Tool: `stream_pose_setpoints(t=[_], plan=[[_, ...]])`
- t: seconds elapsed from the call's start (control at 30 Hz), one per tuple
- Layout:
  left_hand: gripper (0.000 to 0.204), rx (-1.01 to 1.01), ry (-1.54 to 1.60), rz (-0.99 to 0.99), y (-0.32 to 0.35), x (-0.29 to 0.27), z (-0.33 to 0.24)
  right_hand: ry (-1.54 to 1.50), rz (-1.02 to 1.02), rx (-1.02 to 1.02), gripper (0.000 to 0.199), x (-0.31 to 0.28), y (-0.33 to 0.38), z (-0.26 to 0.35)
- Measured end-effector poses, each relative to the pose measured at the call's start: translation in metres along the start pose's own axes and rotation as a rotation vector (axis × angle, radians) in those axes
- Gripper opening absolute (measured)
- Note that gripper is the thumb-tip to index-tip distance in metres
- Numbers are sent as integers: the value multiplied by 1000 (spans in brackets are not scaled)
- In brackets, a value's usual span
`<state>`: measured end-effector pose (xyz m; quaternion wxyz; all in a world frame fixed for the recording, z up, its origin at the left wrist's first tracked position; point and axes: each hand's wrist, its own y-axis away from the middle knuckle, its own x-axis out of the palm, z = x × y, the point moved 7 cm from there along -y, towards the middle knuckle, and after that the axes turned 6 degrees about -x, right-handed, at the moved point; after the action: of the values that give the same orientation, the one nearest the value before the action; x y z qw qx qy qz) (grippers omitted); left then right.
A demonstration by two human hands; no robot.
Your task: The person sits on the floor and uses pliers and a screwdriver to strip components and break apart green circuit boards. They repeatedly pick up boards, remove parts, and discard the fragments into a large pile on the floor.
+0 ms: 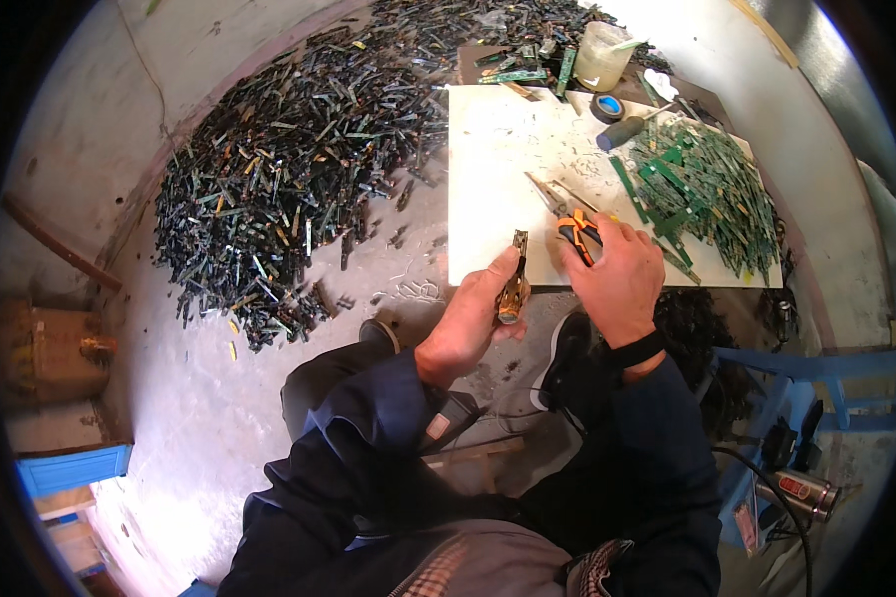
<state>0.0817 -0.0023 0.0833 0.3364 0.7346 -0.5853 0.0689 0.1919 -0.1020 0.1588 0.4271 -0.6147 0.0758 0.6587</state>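
My left hand (473,318) grips a short narrow circuit board strip (515,284), held upright near the front edge of a white board (498,199). My right hand (617,274) holds long-nose pliers (567,217) by their orange and black handles, jaws pointing up and left over the white board. The two hands are close together, a little apart. A pile of green circuit board strips (707,189) lies on the right part of the white board, just beyond my right hand.
A large heap of dark stripped strips (299,169) covers the floor to the left. A translucent plastic cup (604,55), a tape roll (607,105) and a dark cylinder (622,131) stand at the board's far edge. Blue stools (816,373) stand right.
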Motion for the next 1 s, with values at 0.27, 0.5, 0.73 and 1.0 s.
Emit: stream_pose_setpoints(t=[0.27,0.5,0.73,1.0], plan=[[58,-62,-17,-70,1,-5,-1,12,-257,-152,28,-4,-8,23],[57,-93,-45,26,7,6,1,-612,46,209,29,12,14,14],[51,-133,17,190,6,22,11,-1194,153,405,24,41,28,7],[48,-199,220,191,2,34,16,-1309,71,527,17,29,18,2]])
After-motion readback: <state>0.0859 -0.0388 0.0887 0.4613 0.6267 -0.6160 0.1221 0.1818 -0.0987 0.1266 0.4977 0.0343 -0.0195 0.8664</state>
